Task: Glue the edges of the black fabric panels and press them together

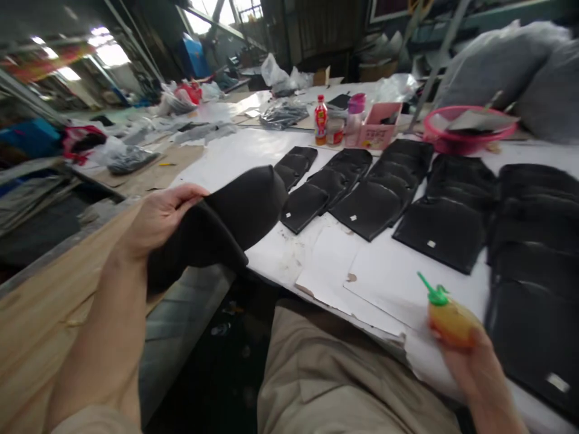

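Black piece (246,208) hangs folded from my left hand (158,220), thumb and fingers pinching its edge, out past the left edge of the white tabletop (298,259). My right hand (470,355) has its fingers wrapped around a yellow bottle (455,319) with a green nozzle, above the tabletop's near edge, toward its right. Overlapping black panels (443,232) lie in rows across the tabletop, reaching its right side.

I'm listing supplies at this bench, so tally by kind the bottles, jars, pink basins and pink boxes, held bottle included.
Bottles: 3 (squeeze bottle, red-capped drink bottle, pink-lidded bottle)
Jar: 1
Pink basin: 1
Pink box: 1
Total: 6
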`<control>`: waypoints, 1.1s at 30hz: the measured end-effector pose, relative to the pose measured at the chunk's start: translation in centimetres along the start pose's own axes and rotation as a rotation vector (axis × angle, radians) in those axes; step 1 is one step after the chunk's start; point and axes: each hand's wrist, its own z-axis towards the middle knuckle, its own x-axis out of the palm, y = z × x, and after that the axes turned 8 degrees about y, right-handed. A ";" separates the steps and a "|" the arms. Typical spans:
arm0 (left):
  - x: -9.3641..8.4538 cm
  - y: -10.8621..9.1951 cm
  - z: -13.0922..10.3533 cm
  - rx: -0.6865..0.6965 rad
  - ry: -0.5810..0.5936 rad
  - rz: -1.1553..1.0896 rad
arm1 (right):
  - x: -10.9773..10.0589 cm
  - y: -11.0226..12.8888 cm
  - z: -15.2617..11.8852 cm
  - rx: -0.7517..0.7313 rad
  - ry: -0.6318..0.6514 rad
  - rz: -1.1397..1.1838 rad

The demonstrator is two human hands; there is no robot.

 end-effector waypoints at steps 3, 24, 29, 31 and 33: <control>4.2 -5.9 1.2 0.213 0.482 0.082 | -0.7 0.5 -0.3 0.044 -0.026 0.053; 32.6 -13.8 2.2 0.443 0.302 0.017 | 0.0 -0.4 -0.6 -0.082 0.212 0.124; 33.0 -13.4 -5.6 0.496 0.475 0.142 | -0.1 -0.4 -0.6 -0.055 0.205 0.113; 34.1 -13.5 -7.9 0.518 0.384 0.251 | 0.0 -0.3 -0.7 -0.058 0.208 0.107; 34.9 -13.7 -9.1 0.554 0.317 0.286 | 0.0 -0.3 -0.6 -0.063 0.207 0.098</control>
